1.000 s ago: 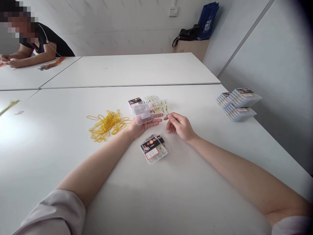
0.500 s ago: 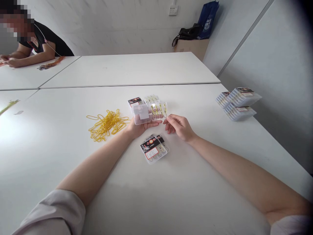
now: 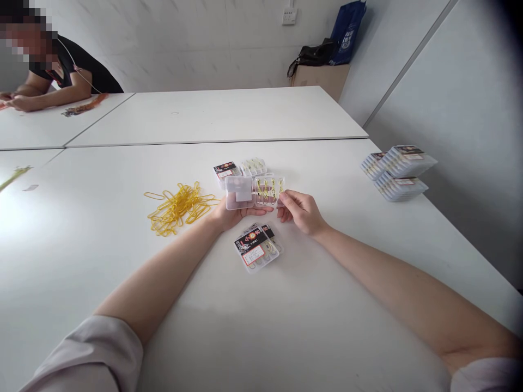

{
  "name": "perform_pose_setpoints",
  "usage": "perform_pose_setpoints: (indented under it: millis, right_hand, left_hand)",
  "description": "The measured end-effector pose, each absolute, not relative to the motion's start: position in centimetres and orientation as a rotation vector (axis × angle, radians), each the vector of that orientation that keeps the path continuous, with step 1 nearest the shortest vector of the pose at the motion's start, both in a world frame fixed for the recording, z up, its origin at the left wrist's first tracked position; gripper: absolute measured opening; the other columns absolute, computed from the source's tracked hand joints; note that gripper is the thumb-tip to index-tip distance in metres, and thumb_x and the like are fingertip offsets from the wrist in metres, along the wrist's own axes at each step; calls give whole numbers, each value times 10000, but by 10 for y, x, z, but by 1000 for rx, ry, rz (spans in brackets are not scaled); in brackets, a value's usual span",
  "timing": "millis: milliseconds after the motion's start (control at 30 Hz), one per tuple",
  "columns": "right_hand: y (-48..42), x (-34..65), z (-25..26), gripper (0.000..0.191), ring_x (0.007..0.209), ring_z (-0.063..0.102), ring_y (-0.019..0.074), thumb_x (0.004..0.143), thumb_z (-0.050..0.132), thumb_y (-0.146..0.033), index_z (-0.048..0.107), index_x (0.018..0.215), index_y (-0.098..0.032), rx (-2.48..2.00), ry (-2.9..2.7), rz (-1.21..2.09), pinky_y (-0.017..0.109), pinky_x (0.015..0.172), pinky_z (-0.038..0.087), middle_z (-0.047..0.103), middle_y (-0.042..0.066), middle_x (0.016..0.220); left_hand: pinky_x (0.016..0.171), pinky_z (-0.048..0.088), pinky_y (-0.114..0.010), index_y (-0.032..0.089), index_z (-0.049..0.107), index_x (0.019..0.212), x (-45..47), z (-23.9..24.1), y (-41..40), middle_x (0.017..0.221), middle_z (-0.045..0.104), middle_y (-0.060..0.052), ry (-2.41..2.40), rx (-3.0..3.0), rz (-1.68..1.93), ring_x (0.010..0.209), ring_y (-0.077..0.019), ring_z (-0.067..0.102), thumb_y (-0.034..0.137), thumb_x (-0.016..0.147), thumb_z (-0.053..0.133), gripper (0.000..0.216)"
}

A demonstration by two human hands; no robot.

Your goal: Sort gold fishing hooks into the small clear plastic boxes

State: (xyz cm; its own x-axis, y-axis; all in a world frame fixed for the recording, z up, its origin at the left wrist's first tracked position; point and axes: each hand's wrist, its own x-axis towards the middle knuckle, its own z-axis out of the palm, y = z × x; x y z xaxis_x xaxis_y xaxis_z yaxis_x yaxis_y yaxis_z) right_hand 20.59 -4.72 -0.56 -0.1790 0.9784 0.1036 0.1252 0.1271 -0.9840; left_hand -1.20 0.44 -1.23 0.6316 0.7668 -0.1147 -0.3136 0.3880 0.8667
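Note:
An opened clear plastic fishing hook box [image 3: 239, 199] lies across the fingers of my left hand [image 3: 232, 214], which supports it from below. Several yellow-topped fish hooks [image 3: 266, 190] stand side by side in its right half. My right hand [image 3: 300, 211] is closed at the box's right end, thumb over the lower part of the last hook and other fingers lower down. Just behind are a black-labelled hook box [image 3: 226, 170] and a clear box [image 3: 253, 166] with pale contents. Nearer me, labelled hook boxes [image 3: 256, 250] lie overlapping.
A tangled heap of yellow loops [image 3: 180, 209] lies left of my left hand. Stacked hook boxes [image 3: 402, 173] stand by the table's right edge. Across the white table [image 3: 229, 326], a person [image 3: 81, 71] sits near an orange bundle [image 3: 85, 105]. Bags [image 3: 347, 35] rest on a carton [image 3: 321, 76].
The opened box has shifted slightly right and tilted more toward me. My right thumb now lies over its right end, where the fingertips were just beside it before.

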Motion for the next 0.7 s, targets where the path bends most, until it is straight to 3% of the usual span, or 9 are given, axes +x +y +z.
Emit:
perform_pose_setpoints:
  millis: [467, 700]
  right_hand:
    - [-47, 205, -7, 570, 529, 590, 135, 860, 577, -739, 607, 704, -192, -1162, -1487, 1131, 267, 531, 511, 623, 17, 593]
    - [-47, 206, -7, 567, 527, 592, 134, 909, 520, -722, 611, 737, -189, -1139, -1488, 1133, 268, 525, 486, 643, 25, 626]
  left_hand:
    - [942, 564, -415, 125, 704, 1162, -10, -11, 3, 1156, 752, -197, 542, 975, 716, 1058, -330, 734, 459, 836, 630, 473]
    - [923, 566, -401, 132, 700, 1175, -10, -7, -1, 1176, 745, -202, 512, 1016, 738, 982, -302, 750, 503, 816, 665, 517]
